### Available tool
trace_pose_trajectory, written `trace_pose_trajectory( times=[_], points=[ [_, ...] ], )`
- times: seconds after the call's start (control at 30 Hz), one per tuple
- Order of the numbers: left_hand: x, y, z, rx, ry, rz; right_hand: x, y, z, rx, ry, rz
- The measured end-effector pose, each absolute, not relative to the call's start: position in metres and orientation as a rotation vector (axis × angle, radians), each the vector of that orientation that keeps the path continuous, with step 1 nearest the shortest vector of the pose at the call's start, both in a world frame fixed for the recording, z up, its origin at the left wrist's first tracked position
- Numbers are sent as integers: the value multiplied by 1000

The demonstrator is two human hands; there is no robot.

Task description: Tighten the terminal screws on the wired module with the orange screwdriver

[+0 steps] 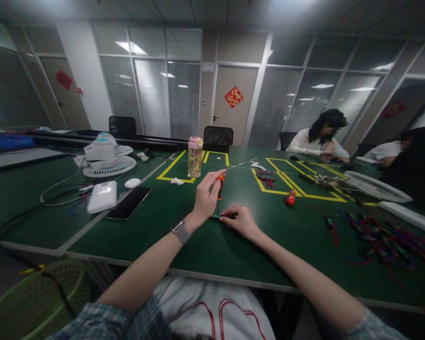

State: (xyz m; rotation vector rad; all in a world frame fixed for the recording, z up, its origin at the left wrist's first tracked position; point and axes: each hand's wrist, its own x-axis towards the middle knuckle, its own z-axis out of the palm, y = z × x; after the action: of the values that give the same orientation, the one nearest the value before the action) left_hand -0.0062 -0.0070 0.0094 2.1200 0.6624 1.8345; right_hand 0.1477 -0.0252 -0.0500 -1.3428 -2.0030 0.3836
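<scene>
My left hand [208,194], with a grey-banded watch on its wrist, is closed round the orange and black handle of a screwdriver [220,187]. The screwdriver stands upright, its thin shaft pointing down at a small green circuit board [216,216] on the green table. My right hand [241,220] pinches the right end of the board, where a bit of dark wire shows between the fingertips. Whether the tip touches a screw is too small to tell.
On the table [141,245] a phone [129,203], a white power bank [102,196] and a fan [108,158] lie left. A bottle [195,158] stands ahead. Right are a red object [291,197] and tangled wires [378,236]. A person [318,139] sits across.
</scene>
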Motion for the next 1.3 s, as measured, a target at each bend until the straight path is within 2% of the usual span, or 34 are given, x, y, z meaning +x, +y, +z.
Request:
trace_pose_trajectory(
  times=[1.3],
  points=[
    [-6, -5, 11, 2155, 730, 1838, 147, -25, -50, -1371, -1976, 428]
  ],
)
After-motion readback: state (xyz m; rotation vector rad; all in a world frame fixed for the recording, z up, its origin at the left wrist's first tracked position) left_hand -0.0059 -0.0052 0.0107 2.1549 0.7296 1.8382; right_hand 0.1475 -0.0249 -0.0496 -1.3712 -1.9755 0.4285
